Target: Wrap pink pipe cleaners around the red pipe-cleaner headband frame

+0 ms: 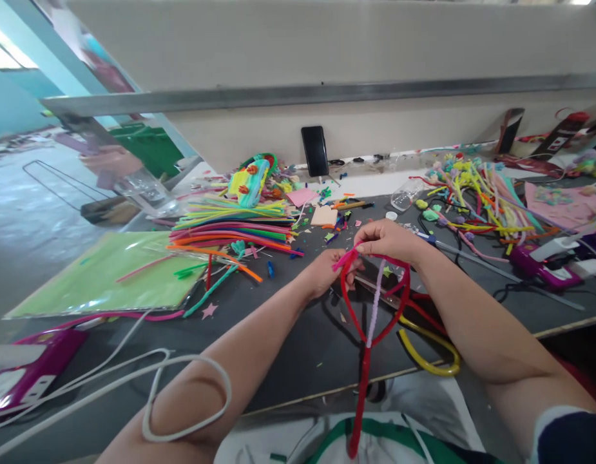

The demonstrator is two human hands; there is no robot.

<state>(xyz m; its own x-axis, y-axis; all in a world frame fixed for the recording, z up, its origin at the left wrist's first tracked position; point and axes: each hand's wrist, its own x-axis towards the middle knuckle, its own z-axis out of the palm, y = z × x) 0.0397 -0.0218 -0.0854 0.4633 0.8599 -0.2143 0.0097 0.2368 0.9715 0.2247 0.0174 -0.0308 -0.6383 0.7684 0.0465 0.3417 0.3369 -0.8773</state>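
Near the table's front edge, both hands hold a red pipe cleaner shape [364, 380]. It has a rounded open loop on top, a straight stem hanging toward my lap, and a lilac pipe cleaner [375, 303] running up through the loop. My left hand [326, 272] pinches the loop's upper left, where a bright pink pipe cleaner [345, 259] crosses it. Just above and to the right, my right hand [388, 241] is closed on the same joint with thumb and forefinger. The fingertips partly hide the joint. Under the right forearm lies a bent yellow pipe cleaner [426, 362].
Left of my hands lie a bundle of coloured pipe cleaners [234, 225] and a green plastic-wrapped pack [109, 277]. A phone [315, 151] leans against the back panel. More pipe cleaners [481, 200] and a purple power strip [544, 264] are at right. White cable [186, 361] loops over my left forearm.
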